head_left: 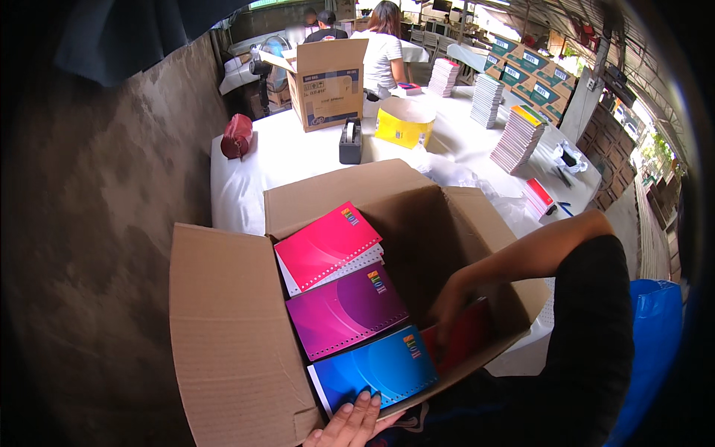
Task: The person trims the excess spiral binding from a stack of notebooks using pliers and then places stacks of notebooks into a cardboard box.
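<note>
An open cardboard box (231,335) stands before me. Along its left side lie spiral-hole notebooks in three piles: pink (328,246) at the far end, purple (346,309) in the middle, blue (376,369) nearest. My left hand (354,421) is closed over the box's near rim, its fingertips on the blue notebook's edge. Inside the box, my right hand (450,302) reaches down at the near right corner. Its fingers curl over the left edge of a red notebook (465,339); their tips are lost in shadow.
On the white-covered table (283,160) stand another open box (328,93), a tape dispenser (350,141), a yellow container (402,123), a red pouch (237,136) and tall notebook stacks (518,140). Printed cartons (529,78) are piled behind. Other people (383,56) sit farther back.
</note>
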`<state>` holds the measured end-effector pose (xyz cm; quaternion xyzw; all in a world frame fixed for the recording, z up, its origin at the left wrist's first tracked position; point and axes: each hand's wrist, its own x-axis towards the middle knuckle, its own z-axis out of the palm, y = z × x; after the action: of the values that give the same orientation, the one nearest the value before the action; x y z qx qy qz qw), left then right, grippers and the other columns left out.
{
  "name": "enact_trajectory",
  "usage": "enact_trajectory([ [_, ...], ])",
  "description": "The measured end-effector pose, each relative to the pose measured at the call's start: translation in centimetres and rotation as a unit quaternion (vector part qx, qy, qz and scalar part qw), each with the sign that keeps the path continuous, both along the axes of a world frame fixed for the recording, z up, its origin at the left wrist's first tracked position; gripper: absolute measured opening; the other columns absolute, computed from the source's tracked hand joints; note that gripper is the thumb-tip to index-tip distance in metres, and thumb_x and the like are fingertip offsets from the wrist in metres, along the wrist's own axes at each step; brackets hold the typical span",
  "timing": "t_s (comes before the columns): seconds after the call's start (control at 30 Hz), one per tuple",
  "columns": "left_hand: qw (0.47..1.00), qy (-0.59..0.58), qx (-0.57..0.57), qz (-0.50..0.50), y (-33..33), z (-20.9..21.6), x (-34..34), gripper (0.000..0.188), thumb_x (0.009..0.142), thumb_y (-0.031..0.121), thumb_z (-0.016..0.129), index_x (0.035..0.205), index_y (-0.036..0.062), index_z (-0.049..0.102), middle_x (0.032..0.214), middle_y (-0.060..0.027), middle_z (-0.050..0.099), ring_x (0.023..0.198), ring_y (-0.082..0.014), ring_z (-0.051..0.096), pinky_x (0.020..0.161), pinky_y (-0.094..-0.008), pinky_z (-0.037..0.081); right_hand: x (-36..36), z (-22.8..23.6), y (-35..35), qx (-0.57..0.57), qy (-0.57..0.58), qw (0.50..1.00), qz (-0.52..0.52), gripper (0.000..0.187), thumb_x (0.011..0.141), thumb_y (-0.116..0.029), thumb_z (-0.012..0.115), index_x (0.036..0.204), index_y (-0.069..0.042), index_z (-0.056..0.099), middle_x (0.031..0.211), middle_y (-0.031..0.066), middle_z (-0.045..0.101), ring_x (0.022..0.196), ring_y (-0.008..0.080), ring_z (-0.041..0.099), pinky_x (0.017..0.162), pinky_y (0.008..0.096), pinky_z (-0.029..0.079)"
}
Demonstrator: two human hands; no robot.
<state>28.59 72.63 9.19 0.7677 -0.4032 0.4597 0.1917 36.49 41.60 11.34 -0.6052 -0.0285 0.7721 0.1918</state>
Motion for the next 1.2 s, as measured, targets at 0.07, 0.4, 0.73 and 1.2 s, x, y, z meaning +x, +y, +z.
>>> enact_trajectory([
  [0.07, 1.0, -0.024, 0.002, 0.012, -0.1, 0.0, 0.2, 0.039, 0.075, 0.056, 0.064, 0.09, 0.0209, 0.073, 0.095, 0.0088, 0.07, 0.098, -0.0094, 0.059, 0.108, -0.0374, 0.013, -0.1, -1.1, 0.0, 0.003, -0.032, 0.999, 0.03, 0.082, 0.08, -0.047, 0.066, 0.135, 0.005, 0.035, 0.131, 0.0233, 0.048, 0.119, 0.0309, 0.05, 0.1, 0.0389, 0.041],
  [0.4, 0.987, -0.154, -0.036, -0.022, -0.3, -1.7, 2.2, 0.014, 0.081, 0.038, 0.063, 0.086, 0.0281, 0.072, 0.089, 0.0126, 0.07, 0.099, -0.0082, 0.06, 0.107, -0.0418, 0.017, -1.5, -1.4, -0.4, 0.133, -0.108, 0.985, -0.011, 0.08, 0.075, -0.054, 0.067, 0.128, 0.002, 0.047, 0.128, 0.0205, 0.051, 0.116, 0.0267, 0.051, 0.098, 0.0386, 0.041],
  [0.73, 0.965, -0.237, 0.002, -0.109, 0.1, -1.0, 4.6, 0.013, 0.075, 0.028, 0.071, 0.088, 0.0282, 0.072, 0.088, 0.0099, 0.071, 0.101, -0.0122, 0.061, 0.107, -0.0447, 0.02, 0.6, -7.4, -2.2, 0.026, 0.127, 0.983, -0.129, 0.055, 0.072, -0.035, 0.074, 0.116, -0.005, 0.059, 0.116, 0.0132, 0.061, 0.109, 0.0198, 0.056, 0.095, 0.0356, 0.044],
  [1.2, 0.976, -0.203, -0.026, -0.068, -0.3, -1.5, 3.4, 0.012, 0.078, 0.031, 0.066, 0.087, 0.0265, 0.073, 0.087, 0.0091, 0.071, 0.101, -0.0133, 0.061, 0.108, -0.0434, 0.017, 2.0, -4.5, -0.8, 0.091, 0.154, 0.977, -0.12, 0.065, 0.071, -0.022, 0.072, 0.126, -0.003, 0.045, 0.126, 0.0149, 0.053, 0.115, 0.0241, 0.051, 0.097, 0.0379, 0.041],
])
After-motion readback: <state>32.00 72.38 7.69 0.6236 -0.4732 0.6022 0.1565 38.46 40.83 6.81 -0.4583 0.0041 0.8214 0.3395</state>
